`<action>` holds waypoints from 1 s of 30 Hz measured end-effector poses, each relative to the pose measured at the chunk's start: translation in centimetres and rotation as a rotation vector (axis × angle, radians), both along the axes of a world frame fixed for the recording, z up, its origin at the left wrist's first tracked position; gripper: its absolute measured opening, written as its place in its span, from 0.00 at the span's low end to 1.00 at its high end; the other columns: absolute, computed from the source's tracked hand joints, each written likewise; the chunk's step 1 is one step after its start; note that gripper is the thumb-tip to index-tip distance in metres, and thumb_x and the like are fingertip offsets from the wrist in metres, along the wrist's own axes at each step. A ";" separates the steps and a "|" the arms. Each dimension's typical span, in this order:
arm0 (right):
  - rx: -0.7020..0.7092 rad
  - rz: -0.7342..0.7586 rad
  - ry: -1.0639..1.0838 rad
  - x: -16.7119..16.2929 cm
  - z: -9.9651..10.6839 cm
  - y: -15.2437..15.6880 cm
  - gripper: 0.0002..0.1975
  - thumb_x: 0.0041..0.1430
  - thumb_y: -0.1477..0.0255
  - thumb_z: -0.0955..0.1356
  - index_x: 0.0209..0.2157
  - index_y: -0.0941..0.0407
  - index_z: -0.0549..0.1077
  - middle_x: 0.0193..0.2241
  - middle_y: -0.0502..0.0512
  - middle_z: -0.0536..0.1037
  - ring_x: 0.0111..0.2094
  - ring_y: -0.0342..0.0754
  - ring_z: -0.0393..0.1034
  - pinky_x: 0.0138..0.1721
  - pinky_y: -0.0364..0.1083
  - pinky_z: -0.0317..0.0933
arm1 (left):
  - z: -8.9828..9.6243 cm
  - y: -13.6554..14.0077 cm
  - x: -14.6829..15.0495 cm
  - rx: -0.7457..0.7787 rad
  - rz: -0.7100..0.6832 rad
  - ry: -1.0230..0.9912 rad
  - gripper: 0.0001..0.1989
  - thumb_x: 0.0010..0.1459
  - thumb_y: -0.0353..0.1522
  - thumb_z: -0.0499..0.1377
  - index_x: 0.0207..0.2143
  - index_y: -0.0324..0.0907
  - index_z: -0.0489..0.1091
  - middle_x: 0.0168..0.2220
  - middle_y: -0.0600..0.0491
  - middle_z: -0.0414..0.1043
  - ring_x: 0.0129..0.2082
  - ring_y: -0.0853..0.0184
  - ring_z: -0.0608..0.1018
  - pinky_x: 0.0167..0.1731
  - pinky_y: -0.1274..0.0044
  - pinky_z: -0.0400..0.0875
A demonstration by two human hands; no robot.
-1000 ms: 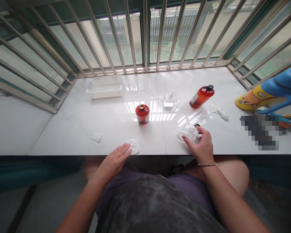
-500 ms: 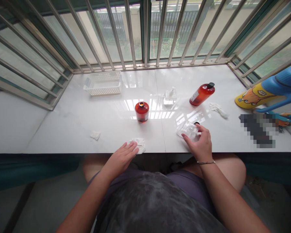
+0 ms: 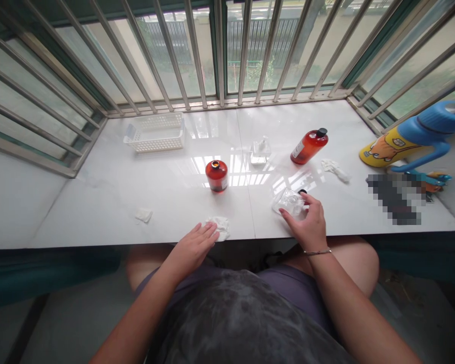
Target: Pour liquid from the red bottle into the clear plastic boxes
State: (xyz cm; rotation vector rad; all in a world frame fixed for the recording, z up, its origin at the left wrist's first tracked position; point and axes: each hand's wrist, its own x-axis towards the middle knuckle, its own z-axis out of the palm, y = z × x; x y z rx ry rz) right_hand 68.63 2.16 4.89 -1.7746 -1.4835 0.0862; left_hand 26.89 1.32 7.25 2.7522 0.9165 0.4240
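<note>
fingers of the left hand are stretched out, laid close together over the near-left part of a tissue, which lies by the front edge of the tabletop and shows beyond their tips. those of the right hand are spread partway, thumb set apart from forefinger, and seem to hold the clear bottle between them.

the clear bottle lies forward and to the left of the right palm, well apart from the tissue, and the right hand is much the nearer. it looks squarish from above, with no plain long axis; whether it stands or tilts i cannot tell. a black cap shows just past the right fingertips.

the open bottle, reddish-brown and upright, stands beyond the tissue, nearer the left hand. farther back are a second clear bottle and, to its right, the capped bottle, also reddish-brown.

as for writing, both reddish-brown bottles carry pale labels, but the print is too small to read. the flask at the right bears a cartoon figure and a small badge with unreadable lettering. no brand can be made out.
</note>
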 end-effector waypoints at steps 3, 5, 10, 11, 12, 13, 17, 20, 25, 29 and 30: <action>-0.001 -0.004 -0.003 -0.1 0.1 0.0 0.40 0.58 0.48 0.76 0.64 0.54 0.67 0.54 0.64 0.76 0.50 0.61 0.71 0.56 0.61 0.68 | -0.1 0.1 0.3 -0.001 -0.004 -0.010 0.29 0.73 0.24 0.53 0.73 0.46 0.60 0.69 0.42 0.70 0.72 0.55 0.69 0.72 0.54 0.66; -0.005 -0.004 -0.005 -0.1 0.2 -0.1 0.40 0.58 0.49 0.76 0.65 0.54 0.67 0.54 0.64 0.76 0.50 0.61 0.71 0.56 0.61 0.68 | -0.1 0.1 0.4 0.003 -0.006 -0.014 0.28 0.73 0.24 0.53 0.73 0.45 0.61 0.69 0.42 0.70 0.72 0.55 0.69 0.71 0.54 0.66; -0.007 -0.001 -0.003 -0.1 0.2 -0.1 0.41 0.59 0.49 0.77 0.65 0.54 0.66 0.55 0.64 0.75 0.50 0.60 0.71 0.56 0.61 0.68 | -0.2 0.2 0.8 -0.012 -0.007 -0.024 0.29 0.73 0.24 0.53 0.73 0.46 0.61 0.69 0.42 0.70 0.72 0.56 0.69 0.72 0.54 0.65; -0.007 0.000 -0.001 -0.1 0.2 -0.1 0.40 0.59 0.49 0.77 0.65 0.54 0.66 0.55 0.64 0.75 0.50 0.60 0.71 0.56 0.61 0.68 | -0.2 0.2 0.9 -0.014 -0.008 -0.029 0.29 0.73 0.24 0.53 0.73 0.46 0.61 0.69 0.42 0.70 0.72 0.56 0.69 0.72 0.54 0.65; -0.006 0.000 0.001 -0.1 0.2 0.0 0.40 0.59 0.49 0.77 0.65 0.54 0.66 0.55 0.64 0.75 0.50 0.60 0.71 0.55 0.61 0.68 | -0.2 0.2 1.1 -0.013 -0.009 -0.035 0.29 0.73 0.24 0.53 0.73 0.46 0.61 0.69 0.42 0.70 0.72 0.56 0.69 0.72 0.54 0.65; -0.004 0.001 0.002 -0.1 0.2 0.0 0.40 0.58 0.49 0.77 0.65 0.54 0.66 0.55 0.63 0.75 0.50 0.60 0.71 0.55 0.61 0.68 | -0.3 0.3 1.2 -0.012 -0.011 -0.041 0.29 0.73 0.24 0.53 0.73 0.46 0.61 0.69 0.42 0.71 0.72 0.56 0.69 0.72 0.55 0.65; 0.000 0.003 0.001 -0.1 0.2 0.0 0.40 0.58 0.49 0.77 0.64 0.53 0.66 0.55 0.64 0.75 0.50 0.61 0.71 0.55 0.61 0.69 | -0.2 0.3 1.8 0.001 -0.023 -0.043 0.29 0.73 0.23 0.53 0.73 0.45 0.60 0.69 0.42 0.71 0.71 0.56 0.70 0.72 0.54 0.66; 0.001 0.001 0.001 -0.1 0.1 0.0 0.40 0.58 0.50 0.77 0.64 0.53 0.66 0.55 0.64 0.76 0.50 0.60 0.71 0.55 0.61 0.69 | -0.1 0.3 2.3 0.011 -0.024 -0.033 0.28 0.73 0.24 0.53 0.73 0.44 0.61 0.68 0.41 0.71 0.71 0.55 0.71 0.70 0.54 0.69; 0.005 0.002 -0.001 -0.1 0.1 0.0 0.40 0.58 0.50 0.77 0.64 0.54 0.66 0.55 0.64 0.76 0.49 0.60 0.72 0.55 0.61 0.69 | 0.0 0.2 3.0 0.025 -0.038 -0.047 0.25 0.73 0.24 0.53 0.69 0.42 0.66 0.67 0.43 0.73 0.69 0.56 0.73 0.69 0.55 0.71; 0.001 -0.003 -0.007 -0.1 0.1 0.0 0.41 0.58 0.49 0.77 0.65 0.54 0.66 0.54 0.64 0.76 0.49 0.61 0.72 0.56 0.63 0.69 | 0.6 0.1 3.2 -0.019 -0.020 -0.175 0.21 0.73 0.23 0.53 0.64 0.44 0.71 0.64 0.46 0.77 0.65 0.59 0.78 0.69 0.58 0.73; -0.001 -0.004 -0.008 -0.1 0.1 0.0 0.41 0.58 0.49 0.77 0.65 0.54 0.66 0.54 0.64 0.76 0.49 0.61 0.72 0.56 0.63 0.69 | 1.1 0.1 3.1 -0.058 0.015 -0.222 0.20 0.73 0.24 0.54 0.63 0.45 0.72 0.63 0.47 0.78 0.64 0.60 0.79 0.69 0.59 0.73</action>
